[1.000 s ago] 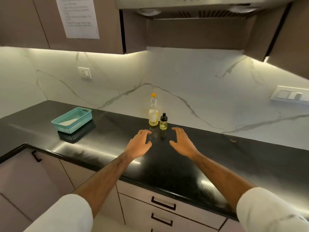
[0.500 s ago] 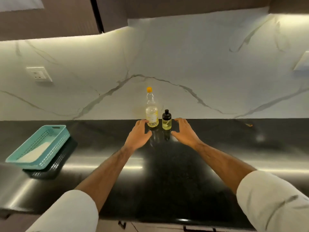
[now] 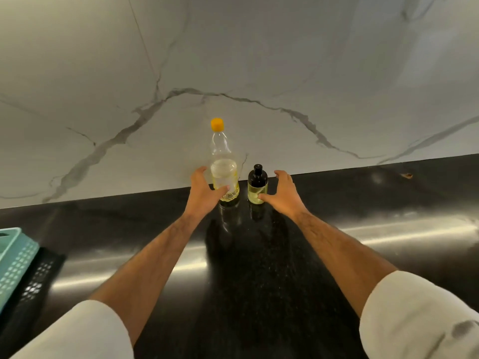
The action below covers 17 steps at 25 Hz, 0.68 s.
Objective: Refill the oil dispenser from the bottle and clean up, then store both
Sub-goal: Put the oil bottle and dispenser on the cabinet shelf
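Left hand (image 3: 204,193) touches bottle (image 3: 224,174); right hand (image 3: 282,194) touches dispenser (image 3: 256,189).

Black counter (image 3: 363,255), bottle (image 3: 224,174), dispenser (image 3: 256,186) upright, teal basket (image 3: 13,265) (apparently perforated)

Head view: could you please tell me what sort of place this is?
Most likely a home kitchen: a polished black counter against a marble backsplash, with an oil bottle and a small dispenser standing on it.
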Motion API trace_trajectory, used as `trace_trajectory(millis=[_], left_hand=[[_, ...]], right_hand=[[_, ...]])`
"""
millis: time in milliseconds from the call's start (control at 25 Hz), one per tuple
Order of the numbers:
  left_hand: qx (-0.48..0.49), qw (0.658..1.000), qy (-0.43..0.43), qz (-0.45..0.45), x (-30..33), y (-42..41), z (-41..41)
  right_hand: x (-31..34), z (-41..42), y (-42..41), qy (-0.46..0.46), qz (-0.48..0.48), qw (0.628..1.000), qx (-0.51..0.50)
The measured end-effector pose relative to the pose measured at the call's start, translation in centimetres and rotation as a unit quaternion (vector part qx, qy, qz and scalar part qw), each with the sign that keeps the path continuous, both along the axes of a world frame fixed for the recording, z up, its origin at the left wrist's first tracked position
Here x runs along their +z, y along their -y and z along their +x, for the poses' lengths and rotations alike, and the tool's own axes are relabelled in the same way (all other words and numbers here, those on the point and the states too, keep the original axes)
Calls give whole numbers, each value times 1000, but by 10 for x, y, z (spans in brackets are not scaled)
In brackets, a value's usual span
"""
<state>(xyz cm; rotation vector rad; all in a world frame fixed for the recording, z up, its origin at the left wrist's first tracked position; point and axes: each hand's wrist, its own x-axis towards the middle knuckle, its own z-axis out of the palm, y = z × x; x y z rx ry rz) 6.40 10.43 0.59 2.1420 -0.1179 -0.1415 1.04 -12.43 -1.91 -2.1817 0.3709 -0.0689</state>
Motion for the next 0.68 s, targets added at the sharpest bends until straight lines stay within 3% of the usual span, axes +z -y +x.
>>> trace_trajectory(millis=[280,680], left_hand=[[23,996,-22,-88,-27,17,52],[36,994,27,-102,-33,41,77]], right_hand=[[-41,37,-5,5,131,991,-23],[-57,58,-13,36,164,986,-23]])
